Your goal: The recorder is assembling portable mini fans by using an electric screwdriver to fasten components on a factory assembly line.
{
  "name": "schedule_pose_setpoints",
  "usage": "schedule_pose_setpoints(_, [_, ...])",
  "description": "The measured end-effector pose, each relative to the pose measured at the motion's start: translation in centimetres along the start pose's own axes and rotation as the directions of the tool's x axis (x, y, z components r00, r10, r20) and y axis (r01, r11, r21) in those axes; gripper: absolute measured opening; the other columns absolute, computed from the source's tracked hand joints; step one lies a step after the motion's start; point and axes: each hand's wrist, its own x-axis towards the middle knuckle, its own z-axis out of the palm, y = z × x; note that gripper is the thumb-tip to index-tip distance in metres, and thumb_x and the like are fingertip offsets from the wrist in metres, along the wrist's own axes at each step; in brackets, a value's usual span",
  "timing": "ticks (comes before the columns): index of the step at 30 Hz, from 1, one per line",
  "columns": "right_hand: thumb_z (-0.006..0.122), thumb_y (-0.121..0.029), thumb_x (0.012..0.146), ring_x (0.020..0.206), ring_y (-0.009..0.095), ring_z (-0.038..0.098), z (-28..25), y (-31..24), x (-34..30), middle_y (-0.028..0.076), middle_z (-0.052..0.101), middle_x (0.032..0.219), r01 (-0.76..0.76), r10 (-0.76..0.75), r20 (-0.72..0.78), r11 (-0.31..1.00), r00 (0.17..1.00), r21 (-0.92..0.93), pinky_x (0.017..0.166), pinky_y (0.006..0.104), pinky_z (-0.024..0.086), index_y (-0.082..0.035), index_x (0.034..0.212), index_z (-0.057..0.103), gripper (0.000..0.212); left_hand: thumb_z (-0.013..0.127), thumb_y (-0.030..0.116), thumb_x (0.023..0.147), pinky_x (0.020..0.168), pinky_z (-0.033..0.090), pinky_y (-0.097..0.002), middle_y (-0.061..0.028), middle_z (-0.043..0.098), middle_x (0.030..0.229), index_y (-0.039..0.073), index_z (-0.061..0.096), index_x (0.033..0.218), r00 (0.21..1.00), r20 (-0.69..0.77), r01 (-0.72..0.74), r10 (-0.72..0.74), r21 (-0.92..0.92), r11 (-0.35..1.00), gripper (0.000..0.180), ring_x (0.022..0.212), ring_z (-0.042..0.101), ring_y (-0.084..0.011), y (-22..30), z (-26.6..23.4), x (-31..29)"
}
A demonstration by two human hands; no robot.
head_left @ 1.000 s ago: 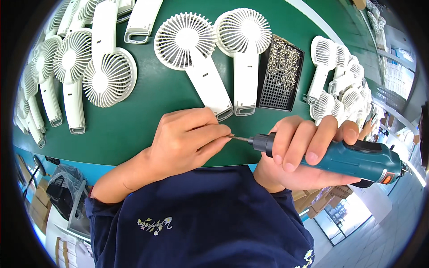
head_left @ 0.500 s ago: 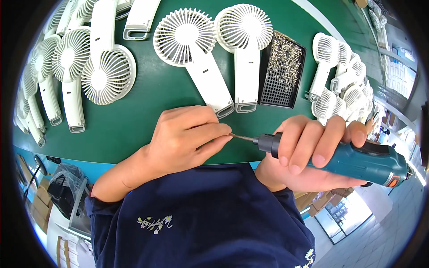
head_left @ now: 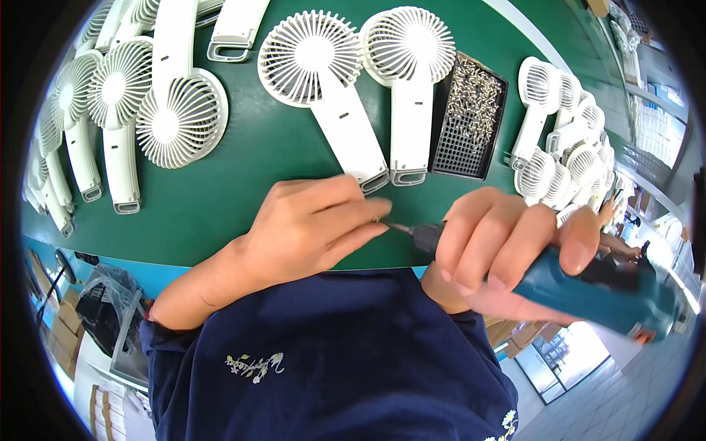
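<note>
My right hand (head_left: 500, 239) is wrapped around a teal and black electric screwdriver (head_left: 588, 290), its bit (head_left: 399, 227) pointing left. My left hand (head_left: 316, 224) is closed in a pinch just off the bit's tip. A tiny metal screw (head_left: 377, 219) shows between its thumb and fingers, mostly hidden by them. Just beyond the left hand lie two white handheld fans: one tilted fan (head_left: 349, 132) and one upright fan (head_left: 411, 121), both with grey loops at the handle ends. Right of them sits a black tray (head_left: 460, 160) holding many loose small screws (head_left: 473, 95).
Several more white fans (head_left: 118, 110) are grouped on the green table (head_left: 228, 147) at the left. Another pile of fans (head_left: 566, 140) stands at the right. The table's near edge runs close to my body. Part of another person's arm (head_left: 621, 246) shows at the far right.
The screwdriver's rear end has swung downward and is blurred. Its bit has drawn slightly away from my left fingertips. The left hand stays pinched, shifted slightly right.
</note>
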Motion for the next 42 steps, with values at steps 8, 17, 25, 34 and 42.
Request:
schedule_pose_setpoints(8, [0.049,-0.037,0.092,0.044,0.02,0.047,1.8,1.3,-1.2,0.009,0.052,0.071,0.217,-0.222,0.017,0.931,0.975,-0.292,0.039,0.032,0.041,-0.011,0.115,0.044,0.034,0.081,0.012,0.062,0.047,0.04,-0.0314,-0.0024,0.045,0.065,0.011,0.06,0.123,0.978,0.004,0.192,-0.21,0.387,0.902,0.064,0.052,0.048,-0.0178,0.0,-1.1,0.7])
schedule_pose_setpoints(17, [0.053,-0.016,0.092,0.043,0.021,0.049,2.0,3.1,-1.0,0.011,0.052,0.071,0.231,-0.237,0.023,0.917,0.971,-0.326,0.039,0.033,0.042,-0.013,0.107,0.039,0.021,0.078,0.012,0.064,0.049,0.044,-0.0328,-0.0025,0.049,0.069,0.012,0.059,0.124,0.983,-0.025,0.178,-0.181,0.345,0.922,0.063,0.054,0.051,-0.0198,-0.1,-1.0,0.7])
schedule_pose_setpoints(25, [0.055,-0.014,0.091,0.042,0.02,0.047,1.5,3.7,-1.0,0.011,0.053,0.071,0.25,-0.216,0.143,0.922,0.966,-0.297,0.039,0.0318,0.042,-0.011,0.105,0.038,0.022,0.077,0.012,0.065,0.048,0.044,-0.0328,-0.0025,0.049,0.068,0.012,0.059,0.124,0.98,-0.018,0.193,-0.198,0.34,0.92,0.062,0.053,0.051,-0.0197,-0.1,-0.9,0.5])
schedule_pose_setpoints(34, [0.049,-0.059,0.089,0.042,0.017,0.044,1.3,0.4,-1.0,0.007,0.049,0.07,0.301,-0.335,-0.116,0.923,0.935,-0.239,0.037,0.0302,0.038,-0.01,0.117,0.045,0.056,0.077,0.017,0.069,0.051,0.045,-0.0339,-0.0029,0.049,0.069,0.015,0.056,0.127,0.969,0.008,0.229,-0.246,0.335,0.914,0.062,0.056,0.052,-0.0211,0.9,-1.5,0.9])
schedule_pose_setpoints(42, [0.042,-0.079,0.078,0.041,0.017,0.048,-0.9,-0.1,-3.6,0.011,0.052,0.076,-0.145,0.076,-0.348,0.973,0.935,-0.178,0.038,0.0293,0.04,-0.005,0.118,0.046,0.084,0.067,0.023,0.085,0.054,0.048,-0.0413,-0.0114,0.055,0.087,0.015,0.053,0.126,0.879,0.052,0.422,-0.475,0.379,0.823,0.044,0.063,0.059,-0.0303,2.4,-2.3,2.6])
